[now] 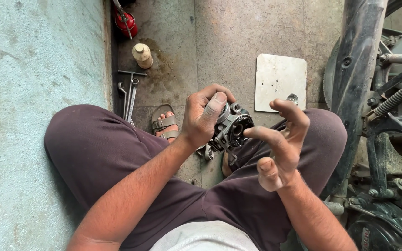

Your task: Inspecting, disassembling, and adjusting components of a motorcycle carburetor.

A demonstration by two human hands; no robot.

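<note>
Gripping a small grey metal engine part (231,130) is the left hand (204,118), fingers wrapping around its back and the thumb lying over the top edge. That part is sitting up in the air between the knees, round opening facing the right hand. Meanwhile the right hand (279,144) is hanging loose and open, holding nothing, with its forefinger tip just touching the rim of that opening, or so it looks.

Person is squatting on a stone floor (229,42) in dark purple trousers, one sandalled foot (164,124) poking out below the left hand. Over by the pale wall (33,93) some spanners (129,95) are lying, with a small tan bottle (143,55) and a red can (126,22) further up. A white square plate (279,81) is sitting on the floor near the motorcycle (378,116), which is filling the right edge.
</note>
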